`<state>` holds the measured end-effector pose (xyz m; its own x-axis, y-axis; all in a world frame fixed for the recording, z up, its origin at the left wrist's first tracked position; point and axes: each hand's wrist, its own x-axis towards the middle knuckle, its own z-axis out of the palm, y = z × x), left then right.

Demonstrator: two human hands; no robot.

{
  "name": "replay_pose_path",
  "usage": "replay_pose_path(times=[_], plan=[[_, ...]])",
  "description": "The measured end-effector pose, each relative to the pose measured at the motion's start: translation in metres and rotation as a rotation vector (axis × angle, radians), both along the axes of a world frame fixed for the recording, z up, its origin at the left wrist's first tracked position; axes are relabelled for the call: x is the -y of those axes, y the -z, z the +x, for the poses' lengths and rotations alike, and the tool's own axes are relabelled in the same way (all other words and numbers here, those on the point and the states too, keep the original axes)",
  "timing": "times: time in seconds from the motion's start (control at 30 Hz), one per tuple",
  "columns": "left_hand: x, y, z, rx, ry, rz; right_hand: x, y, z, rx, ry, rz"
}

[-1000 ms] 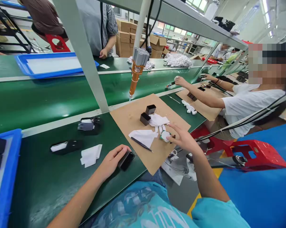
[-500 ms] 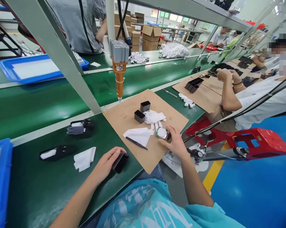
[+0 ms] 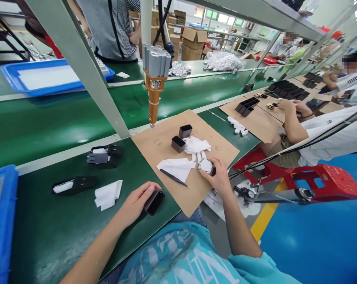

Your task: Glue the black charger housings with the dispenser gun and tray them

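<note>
My left hand [image 3: 141, 203] is closed around a black box-shaped housing [image 3: 155, 202], its open side turned up, at the green bench's front edge. Between the fingers of my right hand [image 3: 219, 175] is a small circuit board [image 3: 206, 166] with a white round part on top, held over the cardboard sheet [image 3: 155, 148]. Beyond it lie a white glove [image 3: 194, 145] and two black open housings [image 3: 178, 144]. A folded white cloth [image 3: 177, 167] rests left of the board, with black tweezers [image 3: 174, 178] along its near edge.
An orange dispensing nozzle [image 3: 153, 104] hangs over the cardboard's far edge. Two black devices [image 3: 104, 156] and a white cloth [image 3: 108, 195] lie to the left, near a blue tray [image 3: 3, 221]. A co-worker's hands [image 3: 291, 107] are at the right, above a red stool [image 3: 329, 181].
The view has shifted slightly, so the bench things appear a little further right. Both hands keep their holds on the housing and the circuit board. The co-worker's hands at the right have lowered.
</note>
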<state>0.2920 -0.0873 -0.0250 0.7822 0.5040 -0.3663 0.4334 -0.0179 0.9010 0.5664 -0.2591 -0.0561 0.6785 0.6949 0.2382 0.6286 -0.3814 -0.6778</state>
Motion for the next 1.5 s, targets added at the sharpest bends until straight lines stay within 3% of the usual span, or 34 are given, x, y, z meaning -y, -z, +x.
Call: replay_pose_path(times=[0.17, 0.43, 0.73, 0.9, 1.0, 1.17, 1.33, 1.5], plan=[[0.001, 0.001, 0.0, 0.012, 0.005, 0.011, 0.001, -0.01, -0.001, -0.514, 0.009, 0.343], [-0.002, 0.002, -0.002, 0.07, -0.039, 0.085, -0.017, -0.029, -0.038, -1.319, -0.275, 0.613], [-0.001, 0.001, -0.002, 0.108, -0.052, 0.187, -0.029, -0.034, -0.059, -1.537, -0.292, 0.626], [0.0, 0.001, -0.002, 0.129, -0.016, 0.207, -0.027, -0.033, -0.06, -1.521, -0.289, 0.565], [-0.001, -0.001, -0.003, 0.157, 0.002, 0.218, -0.024, -0.031, -0.057, -1.41, -0.364, 0.534], [0.003, -0.024, -0.004, 0.128, 0.043, 0.286, -0.019, -0.038, -0.049, -0.9, -0.559, 0.433], [0.022, -0.06, 0.004, 0.101, 0.113, 0.542, -0.019, -0.053, -0.058, -0.416, -0.6, 0.343], [0.026, -0.069, 0.015, 0.121, 0.159, 0.76, -0.022, -0.057, -0.071, -0.148, -0.649, 0.295]])
